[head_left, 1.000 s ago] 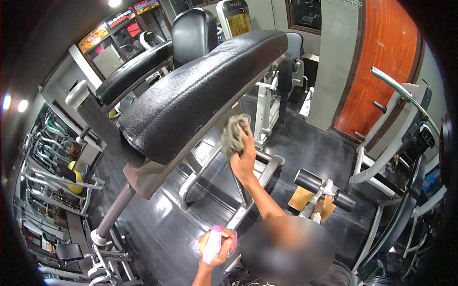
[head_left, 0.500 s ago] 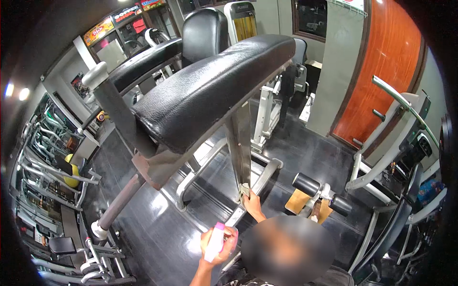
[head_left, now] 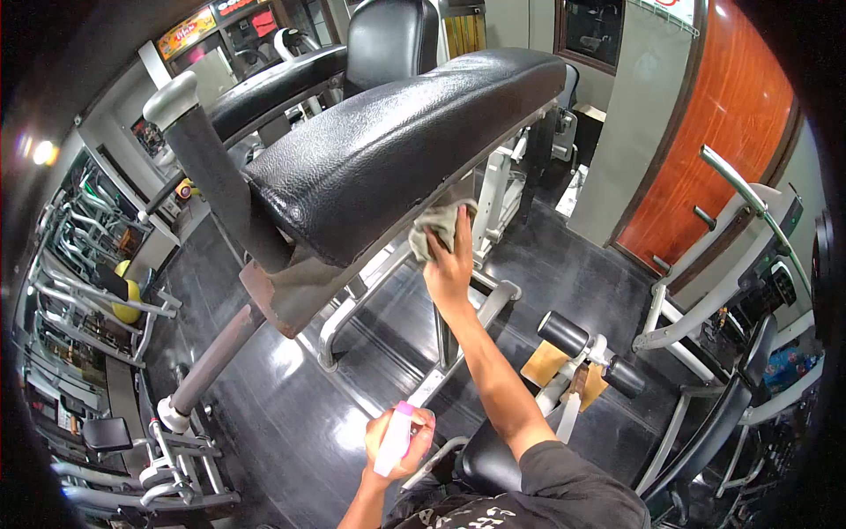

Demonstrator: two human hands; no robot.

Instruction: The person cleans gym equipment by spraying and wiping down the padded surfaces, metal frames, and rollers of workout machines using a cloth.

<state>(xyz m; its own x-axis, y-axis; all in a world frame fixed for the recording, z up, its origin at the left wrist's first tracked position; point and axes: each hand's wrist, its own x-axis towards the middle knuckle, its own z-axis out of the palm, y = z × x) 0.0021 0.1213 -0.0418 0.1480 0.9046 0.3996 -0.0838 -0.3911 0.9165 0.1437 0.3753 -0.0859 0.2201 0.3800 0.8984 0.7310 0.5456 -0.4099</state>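
My right hand point(head_left: 449, 269) presses a grey-beige cloth point(head_left: 432, 231) against the upper part of the metal post, just below the black padded bench point(head_left: 397, 145). Its fingers are bent over the cloth. Lower in the view, my left hand point(head_left: 398, 441) is wrapped round a white spray bottle with a pink top point(head_left: 394, 445), held upright and slightly tilted above the floor. The bench's pad slopes up toward the back right, and a dark upright with a grey cap point(head_left: 172, 99) stands at its left end.
A leg roller with black foam pads point(head_left: 564, 333) stands right of my arm. Gym machines line the left wall, with a yellow ball point(head_left: 126, 300) among them. An orange door point(head_left: 709, 132) and another machine point(head_left: 749, 203) are on the right. Black flooring point(head_left: 291, 414) runs beneath.
My right hand has moved up the post with the cloth, from near its foot to just under the pad. The left hand still holds the bottle in nearly the same place.
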